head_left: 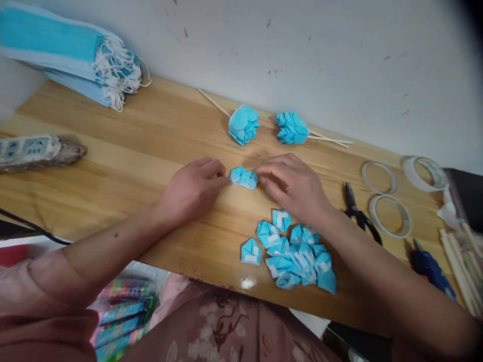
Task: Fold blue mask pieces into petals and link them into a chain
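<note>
A small folded blue paper piece [244, 178] with two pointed lobes lies on the wooden table between my hands. My left hand [196, 188] is closed, its thumb and fingertips at the piece's left end. From the other side, my right hand [293, 182] pinches around the right end, thumb and index finger close together; the exact contact is partly hidden. Below my right hand is a pile of folded blue pieces [300, 259] with white strips on them. One such folded piece [251, 251] sits just left of the pile.
Two blue paper flowers [243, 124] [292, 128] on sticks lie near the wall. Blue masks [56, 37] are stacked back left, above a power strip [33, 151]. At right are scissors [351, 201], tape rolls [390, 216], a glue gun [432, 266] and wooden sticks [458, 266].
</note>
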The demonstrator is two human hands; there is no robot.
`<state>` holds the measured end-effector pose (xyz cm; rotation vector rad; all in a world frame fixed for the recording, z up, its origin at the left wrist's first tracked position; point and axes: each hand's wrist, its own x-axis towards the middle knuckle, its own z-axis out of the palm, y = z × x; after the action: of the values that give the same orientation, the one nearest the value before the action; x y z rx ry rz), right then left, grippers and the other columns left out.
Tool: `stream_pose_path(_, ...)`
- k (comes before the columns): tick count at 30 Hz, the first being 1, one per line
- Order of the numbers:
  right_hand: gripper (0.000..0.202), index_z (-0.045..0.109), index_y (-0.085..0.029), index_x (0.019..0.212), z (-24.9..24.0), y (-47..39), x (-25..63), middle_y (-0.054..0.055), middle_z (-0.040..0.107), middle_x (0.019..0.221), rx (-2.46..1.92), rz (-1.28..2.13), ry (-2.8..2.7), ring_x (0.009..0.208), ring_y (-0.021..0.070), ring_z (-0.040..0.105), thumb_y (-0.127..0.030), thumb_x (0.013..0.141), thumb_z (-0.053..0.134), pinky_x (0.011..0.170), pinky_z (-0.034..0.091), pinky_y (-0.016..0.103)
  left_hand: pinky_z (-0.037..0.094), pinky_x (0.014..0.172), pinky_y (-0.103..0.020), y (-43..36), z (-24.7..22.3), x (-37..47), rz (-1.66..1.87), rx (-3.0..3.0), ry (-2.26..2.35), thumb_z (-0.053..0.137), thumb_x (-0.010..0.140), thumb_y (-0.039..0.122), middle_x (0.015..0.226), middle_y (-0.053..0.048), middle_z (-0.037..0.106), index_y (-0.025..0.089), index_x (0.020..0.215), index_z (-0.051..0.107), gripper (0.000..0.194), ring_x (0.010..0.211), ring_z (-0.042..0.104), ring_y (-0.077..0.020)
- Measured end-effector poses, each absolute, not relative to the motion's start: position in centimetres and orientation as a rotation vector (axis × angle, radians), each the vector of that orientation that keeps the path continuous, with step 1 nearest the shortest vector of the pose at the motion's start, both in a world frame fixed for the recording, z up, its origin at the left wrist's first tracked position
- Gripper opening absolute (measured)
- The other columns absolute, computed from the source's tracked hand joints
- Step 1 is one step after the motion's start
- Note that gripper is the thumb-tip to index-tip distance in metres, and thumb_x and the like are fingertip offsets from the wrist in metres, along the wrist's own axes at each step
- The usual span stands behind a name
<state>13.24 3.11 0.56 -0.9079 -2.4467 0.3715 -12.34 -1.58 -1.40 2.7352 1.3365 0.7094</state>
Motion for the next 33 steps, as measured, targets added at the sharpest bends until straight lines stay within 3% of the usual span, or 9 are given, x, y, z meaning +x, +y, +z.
stream_pose_path(7,0.015,0.073,-0.022,0.098,-0.5,3.7,12.5,0.007,0.074,0.103,-0.647,0.281,-2.599,0.100,0.0247,0.063,-0.020,0.097,0.058,0.086,0.050,0.041,0.043,0.068,-0.032,-1.2,-1.9,-12.4,0.644,2.822,1.282,0.042,0.097,0.017,0.090,-0.007,0.066,0.017,0.093,0.073,0.031,0.079,0.055,-0.0193)
stream_pose_path(18,0.021,0.073,-0.026,0.101,0.8,3.9,12.3,0.005,0.074,0.104,-0.732,0.341,-2.743,0.107,0.0267,0.063,-0.027,0.101,0.052,0.092,0.048,0.045,0.043,0.073,-0.035,-1.2,-1.3,-12.3,0.449,2.782,1.322,0.039,0.099,0.020,0.093,-0.008,0.066,0.018,0.096,0.073,0.034,0.083,0.055,-0.0206)
stream_pose_path(25,0.032,0.072,-0.026,0.110,0.8,4.6,13.5,0.006,0.075,0.108,-0.748,0.350,-2.578,0.104,0.0261,0.065,-0.016,0.097,0.045,0.095,0.050,0.048,0.044,0.074,-0.035,-1.2,-1.2,-12.1,0.425,2.757,1.334,0.037,0.101,0.021,0.094,-0.009,0.066,0.018,0.096,0.073,0.036,0.084,0.056,-0.0209)
stream_pose_path(33,0.032,0.076,-0.027,0.100,-0.1,4.6,12.6,0.004,0.076,0.103,-0.732,0.041,-2.708,0.102,0.0271,0.063,-0.012,0.096,0.049,0.089,0.050,0.046,0.043,0.072,-0.036,-1.2,-1.4,-12.1,0.440,2.822,1.332,0.036,0.101,0.019,0.091,-0.009,0.065,0.018,0.095,0.073,0.038,0.082,0.055,-0.0215)
